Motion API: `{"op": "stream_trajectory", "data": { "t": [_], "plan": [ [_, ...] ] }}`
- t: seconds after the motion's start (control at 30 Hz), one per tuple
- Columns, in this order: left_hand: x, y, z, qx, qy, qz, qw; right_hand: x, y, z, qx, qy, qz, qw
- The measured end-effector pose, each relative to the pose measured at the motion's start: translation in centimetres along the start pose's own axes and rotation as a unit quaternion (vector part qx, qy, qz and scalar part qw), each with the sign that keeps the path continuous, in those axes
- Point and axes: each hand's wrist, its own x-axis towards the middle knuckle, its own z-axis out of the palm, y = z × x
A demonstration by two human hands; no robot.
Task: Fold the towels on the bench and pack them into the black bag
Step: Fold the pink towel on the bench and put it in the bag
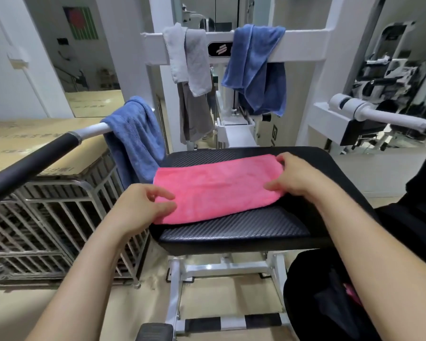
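Observation:
A pink towel [217, 188], folded into a long strip, lies flat across the black padded bench seat [231, 230]. My left hand [143, 205] is at the towel's left end, thumb and fingers loosely curved over its edge. My right hand [298, 175] rests on the right end with the fingers spread along the fold. The black bag [330, 299] stands open on the floor at the lower right, with a bit of pink cloth showing inside.
A blue towel [135, 136] hangs on the left handle bar [35, 156]. White and grey towels [190, 62] and another blue towel [256, 70] drape over the machine's white crossbar. A metal cage with cardboard [47, 217] stands left. A white handle [379, 116] juts out at right.

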Motion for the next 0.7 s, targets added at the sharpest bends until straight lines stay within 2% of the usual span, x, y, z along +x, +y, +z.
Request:
{"op": "stream_trajectory", "data": {
  "t": [0.1,0.17,0.2,0.23,0.27,0.3,0.37,0.4,0.47,0.5,0.53,0.6,0.7],
  "plan": [
    [-5.0,1.4,0.6,-0.106,-0.134,0.006,0.985,1.2,-0.1,-1.4,-0.023,0.043,-0.063,0.997],
    [-7.8,2.3,3.3,-0.119,-0.227,0.027,0.966,2.4,-1.0,-1.3,-0.101,0.148,-0.126,0.976],
    [-8.5,2.6,4.9,-0.078,-0.243,0.057,0.965,2.8,-1.7,-0.9,-0.148,0.203,-0.146,0.957],
    [-8.8,2.6,6.4,-0.021,-0.231,0.104,0.967,2.9,-2.3,-0.3,-0.182,0.240,-0.158,0.940],
    [-8.8,2.6,7.4,0.043,-0.187,0.172,0.966,2.5,-2.9,0.2,-0.195,0.251,-0.172,0.932],
    [-8.4,2.4,7.6,0.092,-0.122,0.248,0.957,1.7,-3.3,0.7,-0.185,0.227,-0.190,0.937],
    [-7.1,1.2,7.0,0.188,-0.015,0.384,0.904,-1.4,-3.3,1.2,-0.126,0.096,-0.250,0.955],
    [-6.4,0.3,6.8,0.253,-0.001,0.416,0.874,-3.6,-3.0,1.3,-0.110,0.014,-0.276,0.955],
    [-5.3,-1.7,7.0,0.403,-0.011,0.413,0.817,-8.1,-1.7,2.1,-0.153,-0.116,-0.301,0.934],
    [-4.8,-2.5,7.3,0.440,-0.008,0.415,0.796,-9.9,-0.6,3.1,-0.203,-0.141,-0.305,0.920],
    [-4.4,-3.2,7.6,0.447,-0.001,0.427,0.786,-11.2,0.6,4.5,-0.256,-0.123,-0.318,0.905],
    [-3.7,-3.9,8.1,0.404,0.039,0.475,0.781,-12.5,2.8,7.5,-0.310,-0.013,-0.356,0.881],
    [-3.4,-3.7,8.1,0.332,0.073,0.497,0.799,-11.8,4.8,9.7,-0.259,0.132,-0.429,0.855]
  ]
}}
